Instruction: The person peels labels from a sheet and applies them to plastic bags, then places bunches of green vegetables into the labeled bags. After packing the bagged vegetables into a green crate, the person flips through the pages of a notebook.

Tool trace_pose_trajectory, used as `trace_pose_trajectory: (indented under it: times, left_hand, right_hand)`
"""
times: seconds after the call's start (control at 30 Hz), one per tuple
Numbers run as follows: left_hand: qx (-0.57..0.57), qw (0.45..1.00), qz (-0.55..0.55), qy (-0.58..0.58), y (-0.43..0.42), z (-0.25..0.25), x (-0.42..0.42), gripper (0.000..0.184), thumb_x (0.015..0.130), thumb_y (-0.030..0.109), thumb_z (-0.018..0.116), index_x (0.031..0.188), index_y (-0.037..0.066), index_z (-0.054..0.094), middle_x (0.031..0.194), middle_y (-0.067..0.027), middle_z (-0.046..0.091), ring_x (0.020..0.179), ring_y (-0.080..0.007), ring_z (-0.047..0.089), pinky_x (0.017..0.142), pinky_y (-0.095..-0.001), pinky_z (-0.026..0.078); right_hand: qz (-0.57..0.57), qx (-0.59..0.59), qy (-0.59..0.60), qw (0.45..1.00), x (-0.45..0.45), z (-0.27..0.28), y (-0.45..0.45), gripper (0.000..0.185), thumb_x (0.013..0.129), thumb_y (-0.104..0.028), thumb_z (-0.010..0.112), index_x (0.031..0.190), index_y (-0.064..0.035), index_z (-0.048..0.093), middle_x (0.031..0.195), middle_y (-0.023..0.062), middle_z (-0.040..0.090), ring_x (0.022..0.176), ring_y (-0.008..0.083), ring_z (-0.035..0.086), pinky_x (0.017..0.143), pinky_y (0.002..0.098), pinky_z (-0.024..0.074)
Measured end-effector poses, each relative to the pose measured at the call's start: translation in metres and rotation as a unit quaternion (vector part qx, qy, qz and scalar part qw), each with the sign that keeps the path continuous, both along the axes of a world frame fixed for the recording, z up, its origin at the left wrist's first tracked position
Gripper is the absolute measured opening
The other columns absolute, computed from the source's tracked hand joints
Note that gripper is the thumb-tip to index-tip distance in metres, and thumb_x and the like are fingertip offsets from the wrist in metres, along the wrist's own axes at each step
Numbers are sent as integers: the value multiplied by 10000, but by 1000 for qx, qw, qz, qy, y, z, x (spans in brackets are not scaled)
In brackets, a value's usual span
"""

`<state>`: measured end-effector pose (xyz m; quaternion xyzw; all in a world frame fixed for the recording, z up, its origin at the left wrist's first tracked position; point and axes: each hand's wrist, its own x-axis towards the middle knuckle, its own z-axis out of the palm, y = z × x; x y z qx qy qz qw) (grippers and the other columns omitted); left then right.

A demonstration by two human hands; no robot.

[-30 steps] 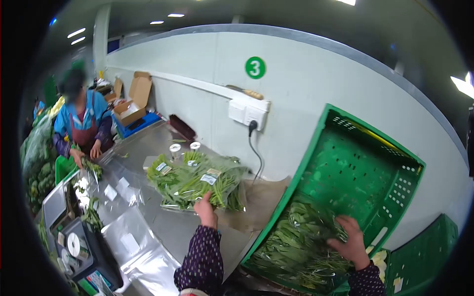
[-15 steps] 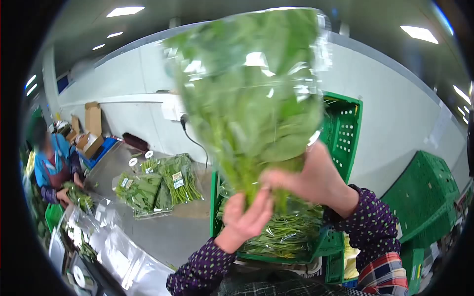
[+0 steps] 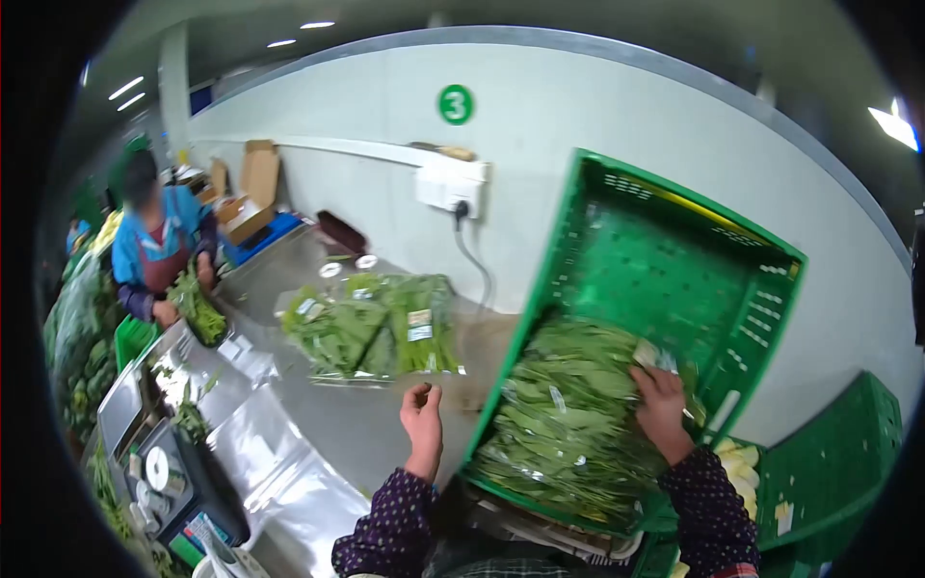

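Note:
My right hand (image 3: 663,403) reaches into the green crate (image 3: 665,279), its fingers bent over the right side of the bagged leafy greens (image 3: 568,414) that lie there in layers. A pale label shows at its fingertips. Over the near edge of the metal table (image 3: 356,424) hangs my left hand (image 3: 421,424), thumb and fingertips drawn close together with nothing visible in them. Just beyond it, several labelled bags of greens (image 3: 371,328) lie side by side on the table.
At the left a co-worker (image 3: 159,241) holds a bunch of greens (image 3: 198,306). Clear plastic bags (image 3: 279,453) and a dark device with a label roll (image 3: 183,491) lie at the near left. Another green crate (image 3: 829,462) leans at the right. A socket (image 3: 451,188) is on the wall.
The bag of greens held up in both hands half a second ago is now out of them. My right hand has moved down into the crate and my left hand has drawn away, over the table edge.

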<state>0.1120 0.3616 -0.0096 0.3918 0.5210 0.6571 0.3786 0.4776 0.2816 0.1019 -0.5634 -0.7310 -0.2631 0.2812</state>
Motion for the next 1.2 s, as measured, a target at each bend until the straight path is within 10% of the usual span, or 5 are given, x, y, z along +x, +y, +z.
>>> trace_pose_trajectory:
  times: [0.4,0.53,0.63,0.87,1.2]
  left_hand:
    - [-285,901,71,-320,122,-75,-49,614,751,279,737,1117,-133,467,993,-223,548,944,-341,542,851,-411,446]
    - [-208,927,309,41,132,-89,-22,706,724,266,759,1175,-149,408,1061,-301,528,986,-429,526,909,-426,415]
    - [-219,910,230,-266,168,-138,-17,694,736,222,757,1204,-131,387,1191,-303,503,1073,-350,524,915,-417,422]
    - [-161,825,144,-522,157,-91,-5,390,792,167,718,1063,-49,540,864,-133,589,556,-193,526,491,-327,456]
    - [-98,902,28,-419,144,3,-32,185,815,92,615,997,82,582,887,-39,571,775,-177,538,685,-373,499]
  right_hand:
    - [-26,-158,130,978,-35,80,-33,655,589,-35,754,1195,-34,506,1179,188,533,1083,374,510,921,411,428]
    - [-13,-74,66,995,-56,85,-47,605,605,-39,762,1160,-15,523,1138,183,555,1011,383,536,873,426,447]
    - [16,-105,68,992,-70,83,-55,539,613,-47,756,1115,-28,560,1129,162,563,984,360,554,824,413,473]
    - [39,-142,58,987,-92,74,-48,479,607,-48,775,1050,-50,594,1062,130,604,931,317,603,775,376,505]
    - [130,-265,244,924,-123,77,-32,372,744,-77,742,1094,-56,616,1016,90,643,857,186,640,780,314,518]
